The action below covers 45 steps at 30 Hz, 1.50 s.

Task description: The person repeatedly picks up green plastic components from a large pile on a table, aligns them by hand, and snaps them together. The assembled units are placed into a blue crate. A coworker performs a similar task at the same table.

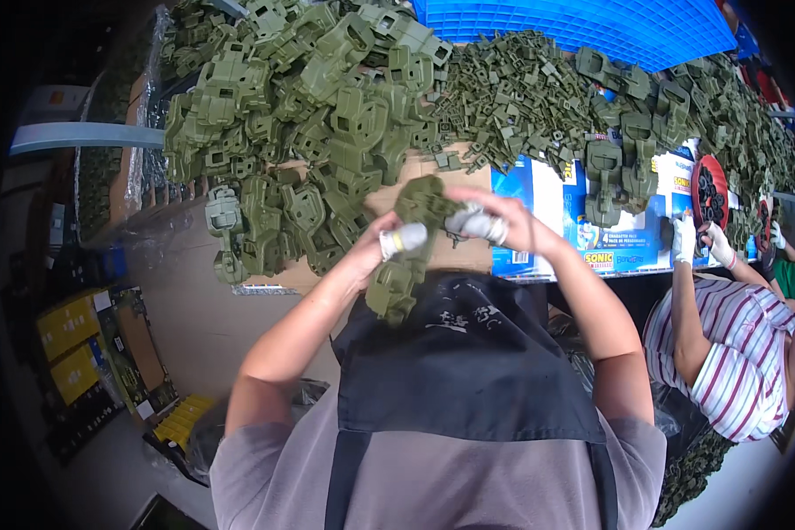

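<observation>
A long olive-green plastic toy vehicle body [426,201] is held up before my apron, over the near edge of the table. My left hand [396,240], with white coverings on its fingers, grips it along its left side. Its lower end hangs down in front of the black apron. My right hand [495,219], also with white finger coverings, is at the body's right side, slightly blurred. Its fingers are bent together in a pinch, one reaching the body's upper edge. What lies between these fingertips is too small and smeared to name.
Many similar green bodies [318,97] are heaped at the left and ahead. Small green parts [512,93] lie in a pile beneath a blue plastic crate [583,26]. Printed blue-white cardboard [539,221] covers the table's right. A co-worker in a striped shirt [724,353] works beside a red bowl [709,190].
</observation>
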Motion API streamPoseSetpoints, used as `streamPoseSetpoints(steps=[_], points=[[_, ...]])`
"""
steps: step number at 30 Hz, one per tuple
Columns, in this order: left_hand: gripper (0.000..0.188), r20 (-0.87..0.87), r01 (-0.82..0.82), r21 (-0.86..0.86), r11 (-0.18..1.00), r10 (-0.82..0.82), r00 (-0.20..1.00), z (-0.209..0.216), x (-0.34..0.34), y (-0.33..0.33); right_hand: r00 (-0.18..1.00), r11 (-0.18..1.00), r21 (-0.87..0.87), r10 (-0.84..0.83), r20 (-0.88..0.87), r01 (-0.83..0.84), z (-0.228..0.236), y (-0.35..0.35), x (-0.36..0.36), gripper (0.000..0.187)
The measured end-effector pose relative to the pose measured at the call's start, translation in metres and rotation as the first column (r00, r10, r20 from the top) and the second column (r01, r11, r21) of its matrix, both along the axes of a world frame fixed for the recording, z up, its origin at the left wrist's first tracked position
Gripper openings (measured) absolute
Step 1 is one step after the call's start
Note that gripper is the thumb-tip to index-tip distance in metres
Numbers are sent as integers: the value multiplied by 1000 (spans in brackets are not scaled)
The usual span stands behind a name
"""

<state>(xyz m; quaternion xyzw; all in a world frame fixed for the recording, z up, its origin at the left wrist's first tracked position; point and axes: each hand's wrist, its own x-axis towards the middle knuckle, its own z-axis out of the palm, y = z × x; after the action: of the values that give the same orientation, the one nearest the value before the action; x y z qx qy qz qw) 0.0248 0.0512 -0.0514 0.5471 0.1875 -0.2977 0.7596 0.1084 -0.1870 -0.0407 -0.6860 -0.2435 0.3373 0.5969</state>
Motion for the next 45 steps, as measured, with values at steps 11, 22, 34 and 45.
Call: streamPoseSetpoints(steps=[11,22,34,45], points=[[46,-275,-561,-163,812,509,816,-8,-19,19,426,717,-559,390,817,416,-122,28,57,24],[43,-313,-450,-395,801,343,886,1,-13,1,951,896,-328,307,-32,-300,6,-26,-69,22],[34,-300,-358,-314,879,266,916,-6,-6,-38,806,931,-362,255,534,-54,37,-2,-80,35],[37,-371,-362,-356,862,225,901,-25,-24,-50,781,867,-344,482,397,-360,12,13,-74,42]])
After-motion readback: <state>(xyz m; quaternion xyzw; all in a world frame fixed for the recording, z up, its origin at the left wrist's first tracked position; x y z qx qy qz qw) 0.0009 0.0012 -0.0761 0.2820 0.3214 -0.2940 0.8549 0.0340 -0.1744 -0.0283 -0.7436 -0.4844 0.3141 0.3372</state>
